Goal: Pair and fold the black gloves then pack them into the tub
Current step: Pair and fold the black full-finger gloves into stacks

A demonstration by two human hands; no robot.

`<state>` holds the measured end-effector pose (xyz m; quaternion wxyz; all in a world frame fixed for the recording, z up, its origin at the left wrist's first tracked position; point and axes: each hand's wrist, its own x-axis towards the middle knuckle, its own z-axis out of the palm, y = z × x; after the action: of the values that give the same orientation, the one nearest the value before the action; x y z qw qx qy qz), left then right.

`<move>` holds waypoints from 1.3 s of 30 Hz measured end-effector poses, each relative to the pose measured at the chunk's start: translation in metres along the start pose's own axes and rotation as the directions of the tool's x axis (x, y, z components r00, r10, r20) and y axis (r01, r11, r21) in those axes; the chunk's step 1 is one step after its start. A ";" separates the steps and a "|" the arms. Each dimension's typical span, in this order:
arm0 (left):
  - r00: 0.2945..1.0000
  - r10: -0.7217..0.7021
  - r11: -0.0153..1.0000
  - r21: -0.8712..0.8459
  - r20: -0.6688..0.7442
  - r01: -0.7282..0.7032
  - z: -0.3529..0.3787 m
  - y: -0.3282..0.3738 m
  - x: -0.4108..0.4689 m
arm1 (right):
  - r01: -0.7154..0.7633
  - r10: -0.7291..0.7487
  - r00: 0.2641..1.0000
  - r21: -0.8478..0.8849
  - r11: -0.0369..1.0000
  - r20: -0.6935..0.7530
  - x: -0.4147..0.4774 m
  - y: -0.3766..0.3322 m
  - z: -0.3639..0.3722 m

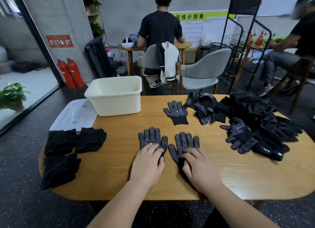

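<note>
Left hand (148,164) lies flat on left glove (152,137); right hand (200,170) pinches right glove (185,140) by its cuff. Pairing seems underway; next, stack them evenly.

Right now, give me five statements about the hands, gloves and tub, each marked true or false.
1. The left hand and right hand each rest on a flat glove: left glove, right glove. True.
2. The tub holds folded gloves. False: none show in it; the folded gloves lie at the left end of the table.
3. A third glove lies flat beyond those two. True.
4. The loose pile sits on the left. False: it is on the right.
5. The lid covers the tub. False: it lies beside the tub.
</note>
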<state>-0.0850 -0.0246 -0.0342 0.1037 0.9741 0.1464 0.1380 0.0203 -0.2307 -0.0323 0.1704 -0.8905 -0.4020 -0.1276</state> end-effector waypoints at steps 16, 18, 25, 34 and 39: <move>0.942 -0.148 0.980 0.174 0.300 0.099 -0.004 0.003 0.025 | -0.150 0.207 0.882 -0.165 0.975 0.423 0.049 -0.013 0.012; 0.934 -0.149 0.979 0.185 0.325 0.091 -0.005 0.003 0.028 | -0.168 0.224 0.877 -0.166 0.972 0.424 0.052 -0.013 0.014; 0.950 -0.114 0.986 0.153 0.291 0.071 -0.005 0.001 0.012 | -0.164 0.166 0.944 -0.030 0.986 0.284 0.040 -0.011 0.012; 0.970 0.124 0.987 -0.074 -0.209 -0.142 -0.007 -0.001 -0.027 | 0.064 -0.067 0.966 -0.018 0.998 -0.250 -0.005 -0.016 0.000; 0.981 0.116 0.991 -0.045 -0.153 -0.124 -0.002 0.001 -0.028 | 0.052 -0.058 0.987 -0.045 0.998 -0.148 -0.016 -0.014 0.009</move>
<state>-0.1111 -0.0338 -0.0389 0.1105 0.9647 0.0908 0.2209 0.0002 -0.2295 -0.0438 0.1783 -0.8702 -0.4101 -0.2066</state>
